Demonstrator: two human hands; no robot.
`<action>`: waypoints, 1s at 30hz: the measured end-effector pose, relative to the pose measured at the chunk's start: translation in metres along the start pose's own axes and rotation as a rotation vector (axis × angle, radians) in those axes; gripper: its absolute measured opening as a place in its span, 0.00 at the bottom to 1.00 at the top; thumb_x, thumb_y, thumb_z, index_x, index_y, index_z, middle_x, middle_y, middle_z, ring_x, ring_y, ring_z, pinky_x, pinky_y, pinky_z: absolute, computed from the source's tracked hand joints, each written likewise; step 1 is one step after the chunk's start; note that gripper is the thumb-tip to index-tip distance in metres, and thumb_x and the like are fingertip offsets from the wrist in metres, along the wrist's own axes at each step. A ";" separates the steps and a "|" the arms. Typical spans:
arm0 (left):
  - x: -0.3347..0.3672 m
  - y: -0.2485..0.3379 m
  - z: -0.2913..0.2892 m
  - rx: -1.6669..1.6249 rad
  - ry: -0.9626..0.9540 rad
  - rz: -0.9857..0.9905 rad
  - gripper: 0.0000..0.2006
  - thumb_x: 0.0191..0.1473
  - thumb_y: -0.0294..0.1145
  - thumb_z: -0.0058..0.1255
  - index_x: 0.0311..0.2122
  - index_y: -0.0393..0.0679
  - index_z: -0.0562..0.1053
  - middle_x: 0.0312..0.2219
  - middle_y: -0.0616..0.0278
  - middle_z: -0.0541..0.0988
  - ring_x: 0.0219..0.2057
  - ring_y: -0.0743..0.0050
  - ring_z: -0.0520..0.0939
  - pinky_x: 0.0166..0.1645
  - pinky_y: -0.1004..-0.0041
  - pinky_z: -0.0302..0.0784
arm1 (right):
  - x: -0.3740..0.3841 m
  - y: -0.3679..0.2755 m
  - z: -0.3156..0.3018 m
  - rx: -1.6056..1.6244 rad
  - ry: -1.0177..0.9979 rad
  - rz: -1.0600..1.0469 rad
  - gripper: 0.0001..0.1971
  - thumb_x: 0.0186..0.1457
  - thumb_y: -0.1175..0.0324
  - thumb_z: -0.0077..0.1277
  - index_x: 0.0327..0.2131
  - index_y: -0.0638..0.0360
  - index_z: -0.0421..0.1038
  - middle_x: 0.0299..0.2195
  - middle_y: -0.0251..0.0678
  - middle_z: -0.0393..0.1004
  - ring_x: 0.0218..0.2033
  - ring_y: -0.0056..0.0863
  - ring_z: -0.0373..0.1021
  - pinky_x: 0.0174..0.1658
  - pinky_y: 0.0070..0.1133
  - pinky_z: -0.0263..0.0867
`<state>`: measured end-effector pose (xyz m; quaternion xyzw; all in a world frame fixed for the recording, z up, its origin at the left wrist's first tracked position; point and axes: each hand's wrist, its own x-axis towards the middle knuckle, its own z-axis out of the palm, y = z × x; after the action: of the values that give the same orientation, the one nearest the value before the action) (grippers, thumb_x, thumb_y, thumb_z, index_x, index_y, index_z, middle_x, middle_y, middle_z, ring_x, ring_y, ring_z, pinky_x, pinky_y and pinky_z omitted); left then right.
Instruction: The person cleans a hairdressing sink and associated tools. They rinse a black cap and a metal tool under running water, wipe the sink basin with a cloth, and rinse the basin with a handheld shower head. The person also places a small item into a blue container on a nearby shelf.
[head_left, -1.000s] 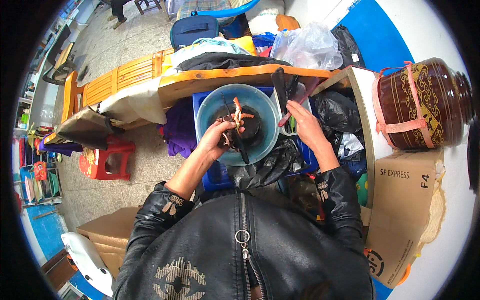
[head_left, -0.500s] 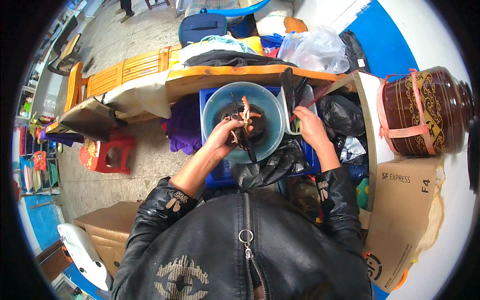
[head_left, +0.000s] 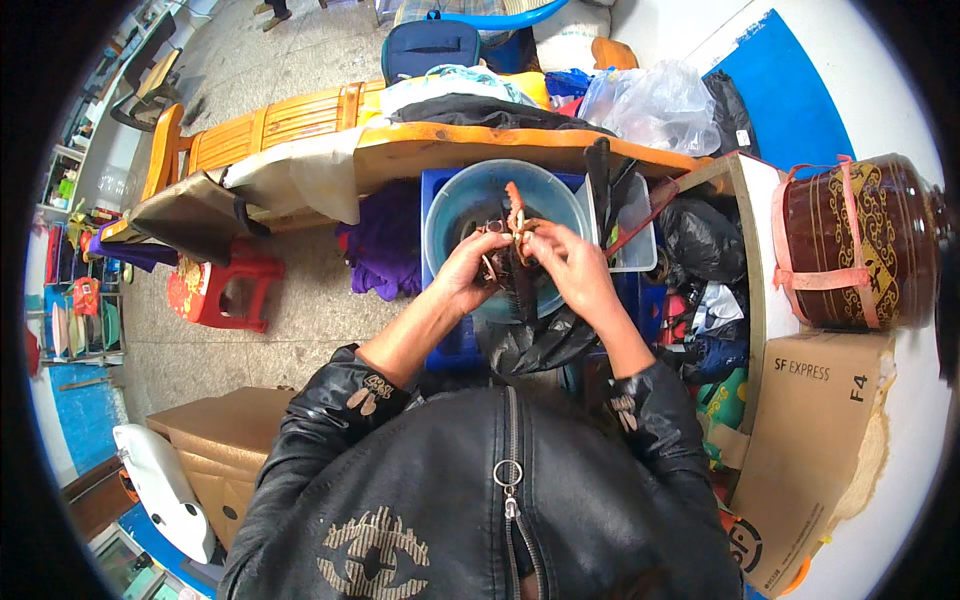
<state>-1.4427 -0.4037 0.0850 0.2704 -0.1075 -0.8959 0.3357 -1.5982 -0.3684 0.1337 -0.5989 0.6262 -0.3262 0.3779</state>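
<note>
A translucent blue basin (head_left: 433,235) stands in front of me on a blue crate (head_left: 452,348), dark inside. Over it my left hand (head_left: 468,270) is closed round a bundle of hair clips (head_left: 518,250), dark and brownish. An orange-pink toothed piece (head_left: 514,195) sticks up from the bundle, and a dark comb-like strip (head_left: 524,295) hangs below. My right hand (head_left: 572,265) pinches the same bundle from the right; its fingertips partly hide what they grip. Just right of the basin is a white basket (head_left: 638,265) with black-handled items (head_left: 598,175) and a red strip (head_left: 645,218).
A black plastic bag (head_left: 540,342) lies against the basin's near side. Beyond runs a wooden bench (head_left: 400,150) with cloths and bags. A brown jar (head_left: 850,240) and a cardboard box (head_left: 815,420) are at right; a red stool (head_left: 235,285) stands at left.
My right hand has left the white basket and come left over the basin to the bundle in my left hand. The view has shifted slightly.
</note>
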 end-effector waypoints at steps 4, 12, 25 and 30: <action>-0.007 -0.005 -0.001 0.102 -0.063 -0.033 0.12 0.45 0.30 0.46 0.38 0.43 0.67 0.29 0.62 0.75 0.30 0.73 0.76 0.38 0.72 0.71 | 0.022 0.012 0.013 0.111 -0.050 0.057 0.14 0.49 0.62 0.48 0.30 0.67 0.69 0.23 0.36 0.68 0.21 0.20 0.69 0.24 0.17 0.63; -0.015 0.002 -0.009 0.008 0.064 -0.059 0.12 0.46 0.32 0.45 0.38 0.42 0.68 0.30 0.61 0.75 0.31 0.73 0.76 0.37 0.72 0.71 | 0.026 0.008 0.001 -0.072 0.173 -0.258 0.14 0.50 0.63 0.47 0.35 0.64 0.70 0.32 0.41 0.69 0.35 0.32 0.67 0.37 0.22 0.62; -0.021 -0.008 -0.003 0.278 0.174 0.032 0.19 0.45 0.25 0.46 0.46 0.47 0.63 0.23 0.69 0.70 0.21 0.84 0.71 0.26 0.79 0.69 | 0.000 0.036 0.041 0.158 0.072 0.003 0.14 0.49 0.60 0.47 0.28 0.65 0.70 0.22 0.41 0.70 0.23 0.32 0.68 0.28 0.23 0.62; -0.019 -0.006 -0.011 0.091 0.127 0.031 0.18 0.46 0.25 0.45 0.45 0.44 0.63 0.30 0.61 0.74 0.33 0.72 0.76 0.36 0.72 0.72 | 0.000 0.022 0.027 0.257 0.307 0.066 0.09 0.50 0.67 0.48 0.31 0.64 0.70 0.19 0.32 0.69 0.21 0.15 0.64 0.25 0.16 0.61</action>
<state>-1.4277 -0.3868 0.0812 0.3401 -0.1311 -0.8657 0.3431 -1.5863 -0.3657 0.1014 -0.4681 0.6490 -0.4783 0.3618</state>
